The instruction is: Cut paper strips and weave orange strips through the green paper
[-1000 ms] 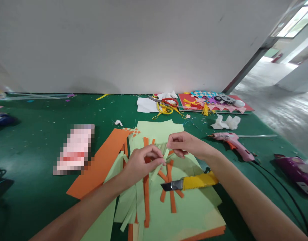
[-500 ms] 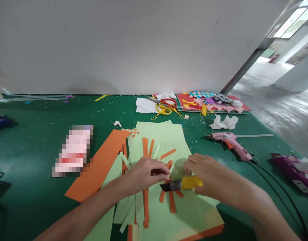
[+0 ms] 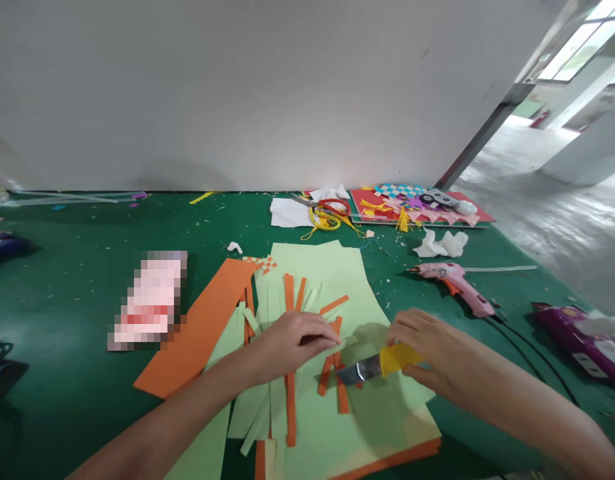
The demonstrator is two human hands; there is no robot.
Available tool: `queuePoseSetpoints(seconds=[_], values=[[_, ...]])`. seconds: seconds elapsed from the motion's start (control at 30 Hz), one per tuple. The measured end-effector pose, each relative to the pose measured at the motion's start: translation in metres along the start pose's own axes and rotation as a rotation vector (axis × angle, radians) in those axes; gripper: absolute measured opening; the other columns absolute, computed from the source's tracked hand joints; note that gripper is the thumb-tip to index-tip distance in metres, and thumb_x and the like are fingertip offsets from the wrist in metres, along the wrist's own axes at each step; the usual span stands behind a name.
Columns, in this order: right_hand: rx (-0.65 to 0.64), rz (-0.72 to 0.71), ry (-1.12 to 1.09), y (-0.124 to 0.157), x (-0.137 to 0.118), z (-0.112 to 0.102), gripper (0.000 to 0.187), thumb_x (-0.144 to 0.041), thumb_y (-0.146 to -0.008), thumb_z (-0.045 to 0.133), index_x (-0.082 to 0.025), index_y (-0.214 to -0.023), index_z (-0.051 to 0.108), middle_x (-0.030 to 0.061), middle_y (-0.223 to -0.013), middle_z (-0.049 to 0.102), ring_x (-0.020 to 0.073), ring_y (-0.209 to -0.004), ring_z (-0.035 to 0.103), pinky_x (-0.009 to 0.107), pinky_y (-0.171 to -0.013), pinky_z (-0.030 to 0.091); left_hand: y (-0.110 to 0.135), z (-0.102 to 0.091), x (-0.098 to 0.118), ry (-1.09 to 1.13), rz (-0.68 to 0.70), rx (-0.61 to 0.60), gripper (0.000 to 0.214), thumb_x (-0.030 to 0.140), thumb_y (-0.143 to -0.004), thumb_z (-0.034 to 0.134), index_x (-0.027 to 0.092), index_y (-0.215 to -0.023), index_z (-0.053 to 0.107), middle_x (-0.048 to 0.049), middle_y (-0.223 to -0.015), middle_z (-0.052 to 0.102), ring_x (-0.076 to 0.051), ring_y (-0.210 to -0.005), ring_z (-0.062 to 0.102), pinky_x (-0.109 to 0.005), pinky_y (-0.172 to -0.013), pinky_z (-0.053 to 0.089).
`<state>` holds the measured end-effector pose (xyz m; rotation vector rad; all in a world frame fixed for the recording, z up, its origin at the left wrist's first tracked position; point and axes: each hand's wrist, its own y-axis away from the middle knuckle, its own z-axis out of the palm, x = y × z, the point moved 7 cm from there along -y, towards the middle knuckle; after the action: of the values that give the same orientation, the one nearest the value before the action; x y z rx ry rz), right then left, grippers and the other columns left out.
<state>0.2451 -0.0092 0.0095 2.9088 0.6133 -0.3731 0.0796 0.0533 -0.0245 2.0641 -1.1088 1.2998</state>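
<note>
My right hand (image 3: 425, 343) is closed around the yellow handle of a utility knife (image 3: 375, 365), whose metal blade end points left over the light green paper sheet (image 3: 337, 267). My left hand (image 3: 292, 337) presses down with pinched fingers on thin paper strips at the middle of that sheet; what exactly lies between the fingertips is hard to make out. Orange strips (image 3: 290, 400) and green strips (image 3: 252, 413) lie scattered around both hands. A long orange paper sheet (image 3: 197, 333) lies to the left of the green one.
A pink glue gun (image 3: 455, 280) with its black cord lies to the right. Red-handled scissors (image 3: 332, 203), yellow cord, white paper and a woven craft board (image 3: 417, 203) sit at the back. A purple item (image 3: 577, 333) is at far right. A pixelated pink object (image 3: 150, 300) lies left on the green mat.
Both hands dropped from mid-air, where they pinched a green strip, down to the paper. My right hand took hold of the yellow knife and lifted it slightly to the right.
</note>
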Motion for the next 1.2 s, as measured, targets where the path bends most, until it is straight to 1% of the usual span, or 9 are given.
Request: queuePoseSetpoints(seconds=[0.13,0.33,0.47,0.53,0.63,0.77,0.9,1.03,1.2], values=[[-0.07,0.047,-0.035,-0.02,-0.005,0.008,0.017,-0.006,-0.074,0.056,-0.021,-0.083,0.057,0.0047,-0.089,0.06,0.0224,-0.087,0.054,0.034,-0.071,0.043,0.003,-0.003,-0.013,0.187,-0.204,0.069,0.03,0.032,-0.09,0.045,0.022,-0.108,0.066,-0.0051,-0.09,0.073,-0.014,-0.066,0.064,-0.023,-0.061,0.049],[-0.055,0.064,-0.002,-0.025,-0.004,0.017,0.018,-0.01,-0.073,0.059,-0.021,-0.087,0.059,0.0059,-0.089,0.061,0.0251,-0.089,0.054,0.037,-0.073,0.044,0.005,-0.015,-0.009,0.419,-0.238,0.235,0.033,0.035,-0.088,0.048,0.016,-0.113,0.06,-0.0071,-0.081,0.07,-0.011,-0.056,0.053,-0.019,-0.047,0.04],[-0.001,0.035,-0.042,-0.027,-0.013,0.003,0.027,-0.022,-0.081,0.06,-0.023,-0.108,0.058,0.007,-0.101,0.061,0.0258,-0.096,0.054,0.039,-0.078,0.044,0.009,-0.043,-0.015,0.559,-0.221,0.496,0.022,0.034,-0.086,0.054,0.017,-0.097,0.063,-0.0039,-0.076,0.068,-0.008,-0.055,0.052,-0.018,-0.046,0.037],[0.046,0.025,-0.03,-0.037,-0.024,-0.009,0.02,-0.023,-0.087,0.053,-0.022,-0.107,0.059,0.0083,-0.101,0.061,0.0249,-0.097,0.054,0.038,-0.08,0.045,0.014,-0.059,-0.023,0.597,-0.19,0.674,0.017,0.03,-0.084,0.057,0.017,-0.092,0.064,-0.0012,-0.07,0.065,-0.007,-0.054,0.051,-0.017,-0.047,0.035],[0.038,-0.094,0.009,-0.064,-0.05,-0.016,0.015,-0.018,-0.089,0.048,-0.019,-0.096,0.061,0.0073,-0.093,0.062,0.0225,-0.09,0.056,0.036,-0.078,0.045,0.022,-0.074,-0.039,0.674,-0.182,0.879,0.015,0.028,-0.082,0.059,0.016,-0.09,0.064,0.0019,-0.063,0.059,-0.005,-0.051,0.047,-0.017,-0.046,0.034],[0.017,-0.351,0.059,-0.102,-0.089,-0.005,0.017,-0.009,-0.087,0.049,-0.016,-0.095,0.062,0.0079,-0.093,0.061,0.0205,-0.09,0.055,0.033,-0.077,0.045,0.03,-0.086,-0.05,0.796,-0.147,1.042,0.015,0.025,-0.08,0.062,0.015,-0.09,0.065,0.0036,-0.06,0.054,-0.005,-0.051,0.046,-0.017,-0.048,0.034],[0.005,-0.496,0.093,-0.122,-0.123,0.017,0.015,-0.023,-0.088,0.054,-0.013,-0.092,0.065,0.01,-0.09,0.062,0.0229,-0.09,0.055,0.035,-0.078,0.045,0.035,-0.102,-0.042,0.859,0.01,1.091,0.01,0.021,-0.077,0.062,0.014,-0.084,0.065,0.0038,-0.055,0.051,-0.005,-0.05,0.045,-0.016,-0.046,0.033],[-0.016,-0.306,0.147,-0.132,-0.139,0.034,0.038,-0.043,-0.082,0.062,-0.008,-0.093,0.065,0.0137,-0.089,0.063,0.0279,-0.09,0.056,0.037,-0.073,0.047,0.033,-0.109,-0.04,1.016,0.088,1.061,0.009,0.021,-0.075,0.062,0.013,-0.077,0.064,0.0029,-0.052,0.051,-0.006,-0.047,0.045,-0.017,-0.043,0.032],[-0.057,-0.191,0.103,-0.133,-0.139,0.042,0.025,-0.029,-0.086,0.058,-0.007,-0.096,0.063,0.0138,-0.092,0.063,0.027,-0.09,0.057,0.034,-0.071,0.045,0.035,-0.109,-0.053,1.207,0.051,1.117,0.008,0.02,-0.073,0.064,0.011,-0.073,0.062,0.0032,-0.051,0.05,-0.005,-0.046,0.044,-0.016,-0.041,0.031]])
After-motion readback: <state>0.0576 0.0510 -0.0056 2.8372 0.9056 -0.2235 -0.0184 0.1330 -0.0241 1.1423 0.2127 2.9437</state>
